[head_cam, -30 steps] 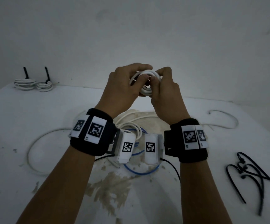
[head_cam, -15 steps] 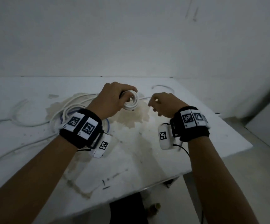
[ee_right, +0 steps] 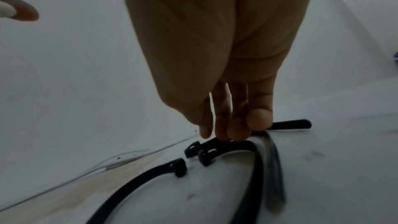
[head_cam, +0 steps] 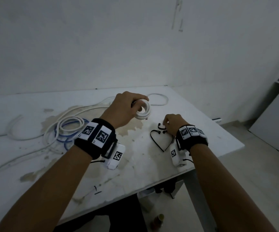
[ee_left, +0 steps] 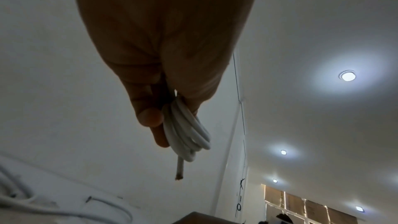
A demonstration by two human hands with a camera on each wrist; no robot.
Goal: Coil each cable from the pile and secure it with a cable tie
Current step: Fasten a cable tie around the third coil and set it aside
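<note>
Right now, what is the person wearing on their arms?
Bare forearms, no sleeves. Each wrist has a wide black band carrying white tags printed with black square codes. Under each wrist hangs a small white box with another code and a thin black wire.

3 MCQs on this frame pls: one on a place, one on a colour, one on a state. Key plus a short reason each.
1. Where do the cable ties lie?
A. On the table by the right hand
B. On the floor
C. Against the far wall

2. What colour is the coil in the left hand?
A. Blue
B. White
C. Black

3. What is the right hand doing?
A. Resting flat and open on the table
B. Holding the coil
C. Pinching a cable tie

Key: 1 A, the black ties lie on the table under that hand. 2 B, white loops show in the left wrist view. 3 C, fingertips close on a black strap.
</note>
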